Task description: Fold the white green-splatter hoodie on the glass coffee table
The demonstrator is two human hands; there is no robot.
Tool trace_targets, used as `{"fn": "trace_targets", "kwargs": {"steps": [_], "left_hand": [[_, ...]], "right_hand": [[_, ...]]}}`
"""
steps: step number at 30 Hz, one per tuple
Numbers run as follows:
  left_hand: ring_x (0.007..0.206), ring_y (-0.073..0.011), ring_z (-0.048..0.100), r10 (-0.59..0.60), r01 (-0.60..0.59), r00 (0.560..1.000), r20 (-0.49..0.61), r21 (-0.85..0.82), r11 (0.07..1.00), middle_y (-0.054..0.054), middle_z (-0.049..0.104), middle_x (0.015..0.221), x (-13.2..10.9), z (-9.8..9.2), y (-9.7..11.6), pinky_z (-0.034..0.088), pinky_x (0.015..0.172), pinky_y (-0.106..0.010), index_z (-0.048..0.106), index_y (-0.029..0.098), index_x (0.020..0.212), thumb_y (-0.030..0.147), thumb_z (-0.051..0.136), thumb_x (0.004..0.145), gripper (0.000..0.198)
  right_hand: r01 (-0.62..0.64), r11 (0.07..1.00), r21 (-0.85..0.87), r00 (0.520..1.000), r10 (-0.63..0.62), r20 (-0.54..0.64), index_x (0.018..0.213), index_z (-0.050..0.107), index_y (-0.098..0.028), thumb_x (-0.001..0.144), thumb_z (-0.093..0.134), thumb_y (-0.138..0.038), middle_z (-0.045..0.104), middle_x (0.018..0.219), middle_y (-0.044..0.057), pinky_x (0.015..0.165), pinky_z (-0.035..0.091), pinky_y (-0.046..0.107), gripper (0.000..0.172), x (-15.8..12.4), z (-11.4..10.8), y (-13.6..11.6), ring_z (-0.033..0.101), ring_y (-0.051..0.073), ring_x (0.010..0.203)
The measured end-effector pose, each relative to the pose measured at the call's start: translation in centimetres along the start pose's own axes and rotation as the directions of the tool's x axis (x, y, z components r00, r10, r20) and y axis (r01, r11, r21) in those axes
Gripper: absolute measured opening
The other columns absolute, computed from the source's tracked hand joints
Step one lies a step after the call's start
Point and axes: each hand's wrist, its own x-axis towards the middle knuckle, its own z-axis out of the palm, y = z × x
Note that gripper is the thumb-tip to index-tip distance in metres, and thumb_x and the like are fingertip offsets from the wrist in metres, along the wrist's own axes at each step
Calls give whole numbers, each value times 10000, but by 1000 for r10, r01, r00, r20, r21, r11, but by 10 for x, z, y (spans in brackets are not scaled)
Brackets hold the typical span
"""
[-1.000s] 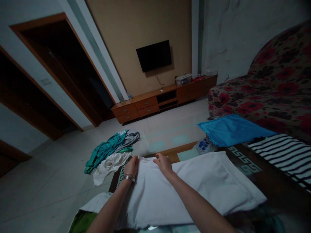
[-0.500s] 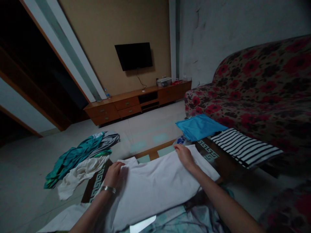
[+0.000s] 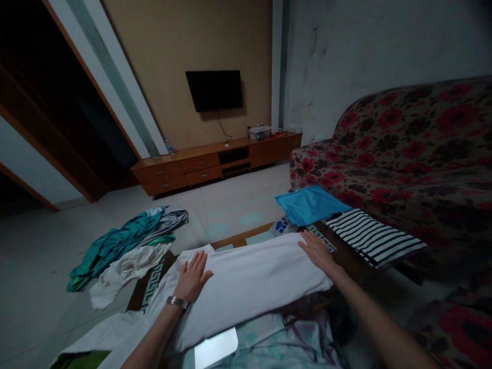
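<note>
A white shirt (image 3: 249,279) lies folded into a wide band across the low table (image 3: 154,279) before me. My left hand (image 3: 194,277), with a metal band at the wrist, rests flat on the shirt's left part, fingers stretched out. On its far right end lies my right hand (image 3: 317,251), also flat with the fingers extended. Neither hand grips the fabric. Loose white cloth trails off to the lower left, next to a green patch of fabric (image 3: 86,360). Nearest my body, a pale patterned cloth (image 3: 277,341) shows below the shirt.
A blue folded garment (image 3: 311,204) and a black-and-white striped garment (image 3: 376,237) lie at the table's right. Teal, grey and white clothes (image 3: 119,251) are heaped on the left. A floral sofa (image 3: 415,138) stands right; a TV cabinet (image 3: 203,164) is at the back.
My right hand has moved right to the shirt's end and spread flat. My left hand has slid right and flattened onto the shirt. The shirt's right side now reaches less far.
</note>
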Motion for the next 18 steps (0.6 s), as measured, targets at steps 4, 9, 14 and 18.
{"fn": "trace_targets", "kwargs": {"steps": [4,9,14,18], "left_hand": [[1409,-258,219,18,-18,1000,-3,28,999,-93,228,1528,-8,-7,5,251,1089,-513,283,195,1456,478,352,919,611],[1430,-233,146,153,-153,988,-2,48,987,-3,169,1548,-9,-17,34,169,1118,-529,253,309,1458,487,376,913,587],[1431,-242,138,79,-80,992,103,9,997,-19,202,1538,3,-9,47,176,1117,-523,275,259,1456,532,306,917,605],[1433,-230,125,48,-48,991,121,-2,999,-18,183,1541,3,-3,38,156,1130,-500,248,239,1465,527,286,919,618]], "right_hand": [[-83,996,19,993,84,-87,1372,452,-133,944,334,-415,435,1422,145,1063,281,425,526,-4,-20,-15,346,275,1337],[93,992,84,989,-83,-119,1327,511,-230,933,411,-359,452,1422,73,1086,252,434,426,-17,-31,-75,303,262,1362],[214,971,107,977,-211,-38,1332,500,-231,918,457,-391,420,1442,92,1097,239,446,446,-34,-23,-88,299,256,1370],[233,967,104,972,-232,-24,1357,470,-220,934,426,-364,414,1446,90,1117,211,421,449,-44,-31,-61,299,230,1373]]}}
